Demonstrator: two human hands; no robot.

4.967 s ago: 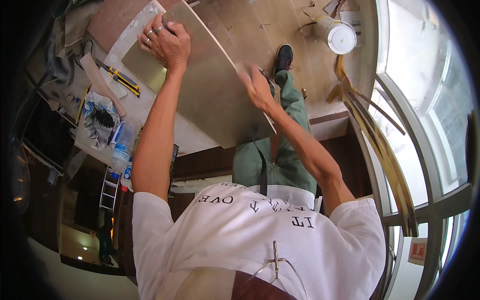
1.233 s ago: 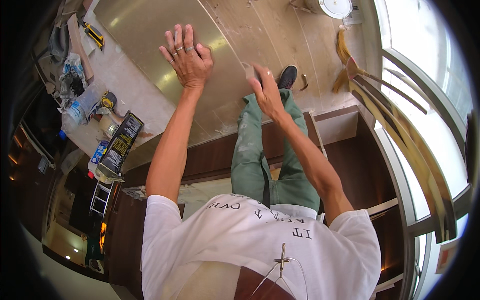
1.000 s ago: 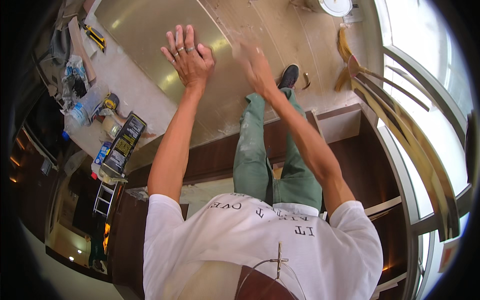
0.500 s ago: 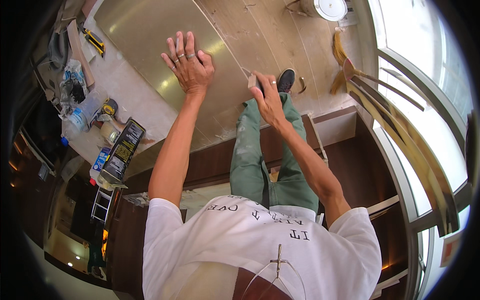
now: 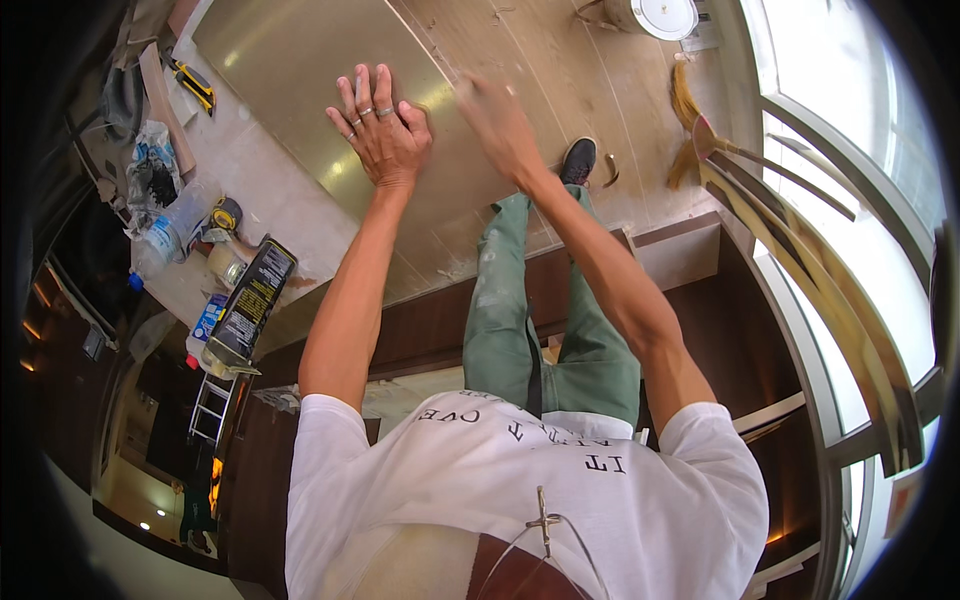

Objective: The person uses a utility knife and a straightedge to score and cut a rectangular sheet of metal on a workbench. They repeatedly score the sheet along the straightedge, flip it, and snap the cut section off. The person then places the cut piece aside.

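A smooth, glossy beige-brown panel [image 5: 290, 70] lies in front of me, partly over a pale dusty surface. My left hand [image 5: 388, 140] rests flat on it, fingers spread, with rings on some fingers. At the panel's right edge, my right hand [image 5: 497, 125] is smeared by motion. Its curled shape hides the small flat block with a pale end that it gripped in the earlier frame; the block shows nowhere else.
Left on the dusty surface are a yellow-black utility knife [image 5: 195, 88], a plastic bottle [image 5: 165, 240], a tape measure [image 5: 226, 213] and a dark rectangular can [image 5: 250, 305]. A white-lidded bucket [image 5: 655, 18] stands far right, near a straw broom [image 5: 685, 100]. Long curved strips [image 5: 815, 280] lean by the window.
My right hand has swept forward and left along the panel's edge, away from my knee. The left hand stays pressed on the panel.
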